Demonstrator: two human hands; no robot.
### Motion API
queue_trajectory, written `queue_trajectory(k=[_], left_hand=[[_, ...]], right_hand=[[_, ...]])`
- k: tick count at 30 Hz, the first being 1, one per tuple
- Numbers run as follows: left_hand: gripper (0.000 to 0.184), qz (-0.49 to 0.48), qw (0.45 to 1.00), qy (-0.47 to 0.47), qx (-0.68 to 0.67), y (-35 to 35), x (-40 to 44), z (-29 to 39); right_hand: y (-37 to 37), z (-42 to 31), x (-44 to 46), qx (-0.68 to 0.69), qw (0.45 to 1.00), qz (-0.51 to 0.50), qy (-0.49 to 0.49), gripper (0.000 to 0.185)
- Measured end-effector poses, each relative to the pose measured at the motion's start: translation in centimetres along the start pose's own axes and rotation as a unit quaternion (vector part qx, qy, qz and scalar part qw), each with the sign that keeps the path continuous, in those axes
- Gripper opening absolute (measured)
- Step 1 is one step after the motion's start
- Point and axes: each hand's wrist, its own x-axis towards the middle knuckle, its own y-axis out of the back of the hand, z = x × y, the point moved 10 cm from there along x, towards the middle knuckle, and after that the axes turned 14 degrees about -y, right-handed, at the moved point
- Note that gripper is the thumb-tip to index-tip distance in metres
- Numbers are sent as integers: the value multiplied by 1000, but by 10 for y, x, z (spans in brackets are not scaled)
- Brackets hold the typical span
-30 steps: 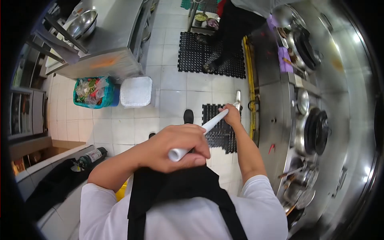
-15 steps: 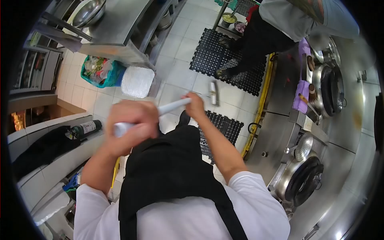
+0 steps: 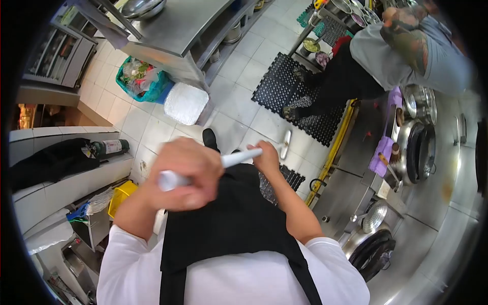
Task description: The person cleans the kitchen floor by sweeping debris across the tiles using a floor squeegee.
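So, my left hand (image 3: 185, 173), blurred, wraps round white pole (image 3: 238, 158) near upper end; my right hand (image 3: 267, 159) grips it lower down. Pole slants above black apron (image 3: 223, 218), narrow head (image 3: 286, 145) out over tiled floor (image 3: 230, 127); cannot tell if touching. Near mat (image 3: 285, 184) beside; co-worker's shoes (image 3: 291, 113) on farther mat (image 3: 276, 76).

The left hand (image 3: 190, 156), held high and blurred, is curled tight, with the left forearm (image 3: 138, 204) angled inward; the right hand (image 3: 267, 159), also closed, sits lower and farther forward, the right forearm (image 3: 288, 200) slanting inward as it reaches ahead
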Motion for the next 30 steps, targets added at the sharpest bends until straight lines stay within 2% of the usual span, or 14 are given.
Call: queue_trajectory(k=[2, 4, 5, 9, 14, 16, 18, 20, 22, 24, 29, 30], left_hand=[[30, -13, 999, 48, -7, 5, -8, -40], [26, -15, 996, 90, -12, 15, -12, -52], [31, 1, 996, 84, 11, 24, -6, -46], [39, 37, 998, 24, 49, 65, 28, -8], [38, 27, 996, -76, 37, 116, 87, 42], [32, -76, 988, -134, -16, 119, 108, 65], [31, -97, 983, -152, -20, 131, 130, 71], [30, -132, 977, -168, -22, 139, 151, 69], [20, -132, 977, -162, 45, 147, 161, 48], [20, -154, 971, -155, 96, 151, 176, 19], [21, -144, 959, -164, 181, 184, 235, -55], [22, -136, 958, -161, 194, 196, 245, -78]], right_hand=[[-12, 39, 7, -10, 998, -12, -57, 38], [-36, 47, 13, -5, 998, -41, -54, 31], [-44, 38, 19, 15, 998, -40, -56, 32], [-74, -53, 60, 72, 993, -87, 35, 30], [-69, -171, 115, -31, 972, -208, 105, 34], [-55, -208, 138, -23, 971, -198, 134, 35], [-44, -241, 164, -37, 964, -204, 169, 35], [-41, -247, 206, -59, 967, -197, 150, 28], [-26, -253, 250, -27, 974, -159, 158, 28], [-8, -255, 299, -3, 980, -136, 144, 26], [46, -254, 417, 105, 978, 39, 178, 26], [58, -256, 438, 93, 980, 58, 166, 26]])
